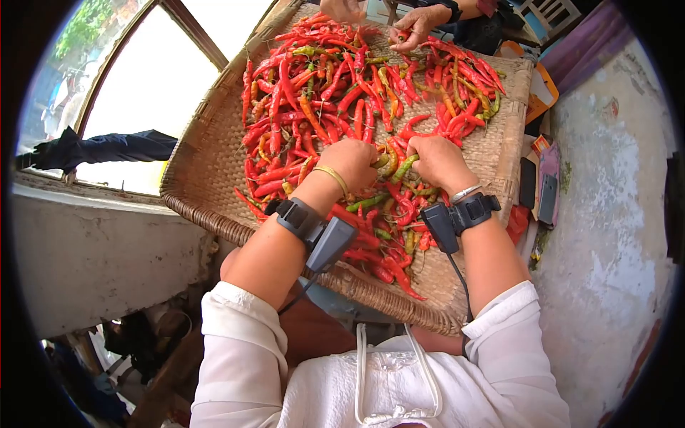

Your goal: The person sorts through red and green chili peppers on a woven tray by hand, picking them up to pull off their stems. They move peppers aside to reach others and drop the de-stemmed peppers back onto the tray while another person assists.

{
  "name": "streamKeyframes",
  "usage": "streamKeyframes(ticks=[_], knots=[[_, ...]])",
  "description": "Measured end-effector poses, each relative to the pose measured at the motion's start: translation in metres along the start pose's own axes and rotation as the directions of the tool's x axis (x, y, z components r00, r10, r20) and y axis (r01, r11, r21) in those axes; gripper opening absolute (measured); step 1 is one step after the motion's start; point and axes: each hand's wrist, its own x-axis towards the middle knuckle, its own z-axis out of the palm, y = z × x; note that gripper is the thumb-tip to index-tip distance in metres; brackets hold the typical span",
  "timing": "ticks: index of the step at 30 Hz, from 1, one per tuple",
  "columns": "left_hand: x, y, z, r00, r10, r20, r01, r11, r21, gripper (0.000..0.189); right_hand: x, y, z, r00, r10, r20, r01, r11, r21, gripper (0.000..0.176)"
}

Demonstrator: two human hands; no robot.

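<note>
Red, orange and green chili peppers (285,121) cover much of a large woven basket tray (203,153). My left hand (347,165), with a yellow bangle at its wrist, is closed over the middle of the pile; a greenish chili pepper (381,161) sticks out at its fingertips. Close by on the right, my right hand (441,164) pinches the end of a green chili pepper (405,168). Between and below my wrists lie more peppers (367,202), mostly red with some green. My fingertips are partly hidden by the backs of my hands.
At the tray's far edge another person's hand (417,27) holds a small red pepper, with that person's other hand (342,8) beside it. A folded dark umbrella (121,148) lies along the window sill at left. A worn wall (606,207) rises at right.
</note>
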Motion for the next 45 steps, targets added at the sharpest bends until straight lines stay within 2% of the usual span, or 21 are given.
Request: streamKeyframes(ticks=[2, 4, 5, 7, 10, 11, 12, 14, 16, 18, 19, 21, 25, 27, 29, 33, 37, 40, 42, 44, 45], knots=[[0.003, -0.008, -0.005, 0.999, 0.015, -0.029, -0.018, 0.996, -0.088, 0.019, -0.002, -0.002, -0.009, 0.999, -0.022, 0.046, 0.024, 0.999, -0.046, 0.016], [0.006, -0.011, -0.009, 0.946, -0.015, -0.323, -0.106, 0.929, -0.354, 0.021, -0.005, -0.006, -0.017, 0.998, -0.016, 0.055, 0.018, 0.999, -0.050, 0.015], [0.010, -0.009, -0.006, 0.947, -0.014, -0.321, -0.107, 0.928, -0.356, 0.021, -0.006, -0.006, -0.020, 0.998, -0.008, 0.063, 0.012, 0.999, -0.053, 0.015], [0.019, -0.001, 0.000, 0.715, -0.236, -0.658, -0.439, 0.581, -0.685, 0.025, -0.006, -0.003, -0.022, 0.996, 0.001, 0.086, 0.005, 0.998, -0.069, 0.014], [0.016, -0.007, -0.004, 0.750, -0.170, -0.639, -0.326, 0.745, -0.581, 0.029, -0.007, 0.001, -0.033, 0.993, 0.008, 0.117, -0.004, 0.999, -0.042, 0.012], [0.015, -0.009, -0.005, 0.827, -0.197, -0.526, -0.242, 0.721, -0.650, 0.025, -0.008, 0.002, -0.038, 0.991, 0.006, 0.133, -0.006, 1.000, 0.000, 0.013], [0.012, -0.010, -0.006, 0.826, -0.197, -0.528, -0.244, 0.721, -0.649, 0.025, -0.008, 0.003, -0.042, 0.991, 0.005, 0.131, -0.005, 1.000, -0.002, 0.013], [0.002, -0.005, -0.019, 0.920, -0.211, -0.332, -0.022, 0.815, -0.580, 0.020, -0.008, 0.007, -0.048, 0.999, 0.022, 0.029, -0.025, 0.993, 0.113, 0.014], [0.003, -0.014, -0.009, 0.931, -0.152, -0.333, -0.038, 0.864, -0.502, 0.019, -0.002, 0.009, -0.050, 0.998, 0.058, -0.003, -0.056, 0.985, 0.165, 0.023], [0.005, -0.021, 0.002, 0.938, -0.097, -0.332, -0.057, 0.904, -0.423, 0.018, 0.007, 0.010, -0.040, 0.895, 0.248, -0.370, 0.052, 0.768, 0.639, 0.036], [0.003, -0.020, 0.003, 0.945, 0.001, -0.326, -0.092, 0.960, -0.265, 0.018, 0.008, 0.009, -0.037, 0.863, 0.194, -0.466, 0.121, 0.817, 0.564, 0.045], [0.002, -0.022, 0.011, 0.944, 0.130, -0.302, -0.149, 0.988, -0.038, 0.021, 0.004, 0.003, -0.033, 0.890, 0.168, -0.423, 0.079, 0.858, 0.507, 0.045], [0.002, -0.017, 0.010, 0.978, 0.046, -0.204, -0.035, 0.998, 0.061, 0.022, -0.005, -0.005, -0.027, 0.988, -0.017, -0.151, 0.058, 0.961, 0.272, 0.035], [0.004, -0.017, 0.004, 0.999, -0.026, 0.041, 0.019, 0.986, 0.165, 0.024, -0.007, -0.009, -0.015, 0.995, -0.085, -0.047, 0.090, 0.986, 0.142, 0.031], [0.006, -0.018, 0.010, 0.998, -0.043, 0.034, 0.037, 0.984, 0.173, 0.024, -0.011, -0.018, -0.005, 0.979, -0.102, 0.178, 0.110, 0.993, -0.036, 0.024], [0.007, -0.020, 0.020, 0.997, -0.054, -0.062, 0.065, 0.979, 0.194, 0.020, -0.023, -0.038, -0.002, 0.950, -0.076, 0.303, 0.156, 0.956, -0.248, 0.023], [0.008, -0.024, 0.000, 0.997, -0.046, -0.057, 0.055, 0.984, 0.170, 0.018, -0.019, -0.030, 0.011, 0.934, -0.084, 0.346, 0.186, 0.943, -0.275, 0.021], [0.007, -0.032, -0.010, 0.996, -0.045, -0.073, 0.046, 0.999, 0.011, 0.020, -0.015, -0.030, 0.008, 0.931, -0.076, 0.357, 0.170, 0.956, -0.239, 0.017], [0.012, -0.039, -0.008, 0.960, -0.169, -0.225, 0.019, 0.837, -0.548, 0.021, -0.014, -0.032, -0.002, 0.925, -0.033, 0.377, 0.109, 0.978, -0.180, 0.019], [0.018, -0.037, -0.008, 0.931, -0.272, -0.245, 0.037, 0.737, -0.675, 0.025, -0.015, -0.034, -0.012, 0.925, -0.059, 0.375, 0.114, 0.985, -0.127, 0.018], [0.021, -0.038, -0.004, 0.889, -0.265, -0.373, -0.114, 0.662, -0.741, 0.027, -0.015, -0.034, -0.016, 0.924, -0.086, 0.372, 0.122, 0.990, -0.075, 0.017]])
